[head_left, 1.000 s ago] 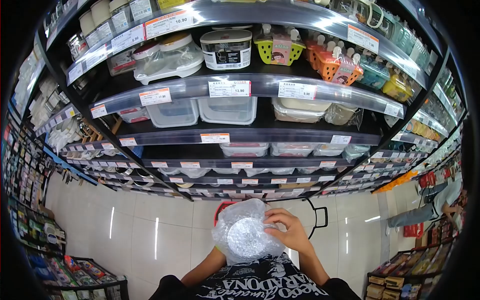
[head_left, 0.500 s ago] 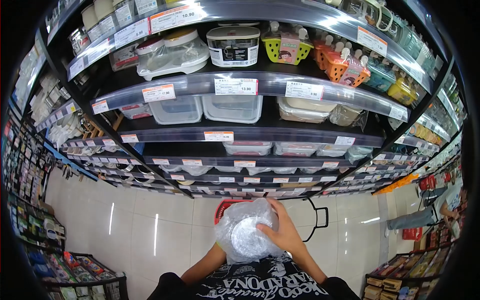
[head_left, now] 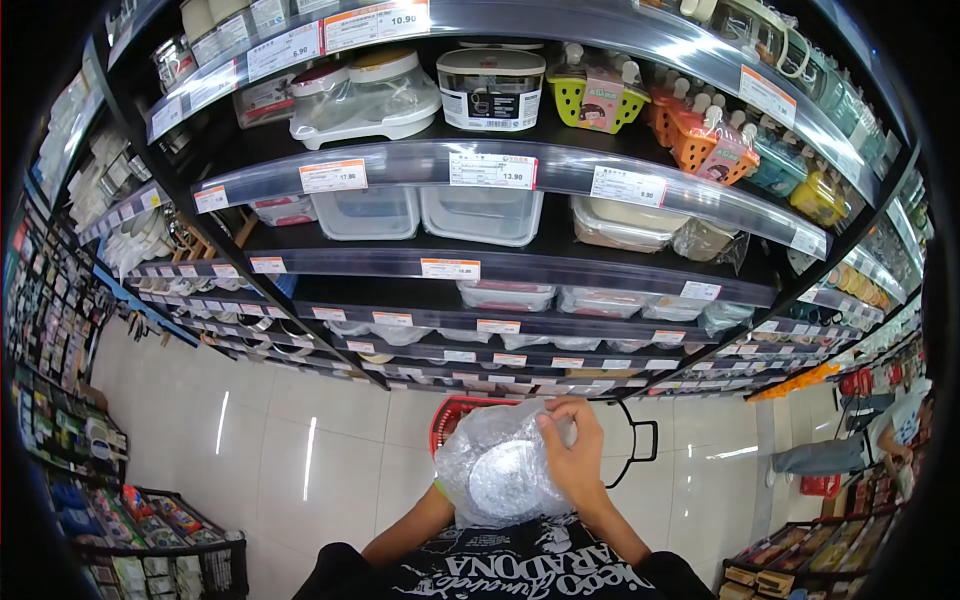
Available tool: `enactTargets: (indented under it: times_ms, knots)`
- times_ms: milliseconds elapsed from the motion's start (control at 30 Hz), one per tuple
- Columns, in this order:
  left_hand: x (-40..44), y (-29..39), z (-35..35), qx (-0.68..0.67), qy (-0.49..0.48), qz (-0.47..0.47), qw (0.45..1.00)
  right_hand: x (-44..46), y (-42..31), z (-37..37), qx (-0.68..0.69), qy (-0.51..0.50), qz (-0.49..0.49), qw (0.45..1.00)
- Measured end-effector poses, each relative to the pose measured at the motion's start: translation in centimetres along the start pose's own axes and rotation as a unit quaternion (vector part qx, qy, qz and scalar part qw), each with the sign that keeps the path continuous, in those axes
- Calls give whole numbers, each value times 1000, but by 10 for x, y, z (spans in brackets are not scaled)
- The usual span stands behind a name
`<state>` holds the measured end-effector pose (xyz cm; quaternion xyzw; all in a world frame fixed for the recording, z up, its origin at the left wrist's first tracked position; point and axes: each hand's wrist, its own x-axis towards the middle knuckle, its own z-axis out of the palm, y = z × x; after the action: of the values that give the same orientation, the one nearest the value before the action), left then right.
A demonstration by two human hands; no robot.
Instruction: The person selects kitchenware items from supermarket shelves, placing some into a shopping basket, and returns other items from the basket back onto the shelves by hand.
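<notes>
Bundle (head_left: 500, 462): a rounded lump in clear bubble wrap, crinkled and glossy, held low in front of the shirt; a pale disc shows through the film.
Direction: the disc faces up toward the camera; the outline is nearly as wide as it is long, drawn out slightly toward the far right.
Right hand (head_left: 577, 452): on the bundle's far right edge, fingers curled close together over the film and the thumb bent in against them, pinching the wrap; the disc lies just to the left of the fingertips.
Left hand (head_left: 438, 503): at the near left, mostly hidden behind the bundle; only the wrist side shows, so I cannot tell how its fingers are set.
Shirt (head_left: 500, 572): black cloth with white lettering, just on the near side of the bundle.
Basket (head_left: 440, 428): red, slotted, partly hidden beyond the bundle's far left edge.
Handle (head_left: 655, 442): a thin black loop, right of the right hand.
Floor (head_left: 345, 470): pale, shiny tiles with streaks of reflected light.
Shelves (head_left: 360, 264): dark, with clear curved strips and price tags, on the far side.
Tubs (head_left: 480, 216): clear, rounded rectangles, on a middle shelf.
Person (head_left: 835, 457): grey trousers, well apart at the right.
</notes>
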<state>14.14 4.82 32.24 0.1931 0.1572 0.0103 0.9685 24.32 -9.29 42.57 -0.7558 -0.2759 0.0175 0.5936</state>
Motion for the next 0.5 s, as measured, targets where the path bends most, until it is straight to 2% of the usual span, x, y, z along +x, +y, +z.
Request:
enactTargets:
  times_ms: [133, 333, 433, 500]
  knots:
    - [-3, 1, 2, 108, -8, 31, 994, 3, -4, 3, 37, -8, -7, 999]
    - [-11, 4, 10, 269, -22, 74, 960, 4, -7, -2, -34, -75, -59, 995]
    - [-14, 15, 29, 509, -69, 141, 847, 5, -4, -4, -58, -106, -102, 987]
    - [-14, 12, 26, 390, -60, 115, 912, 7, -5, -7, -55, -130, -106, 984]
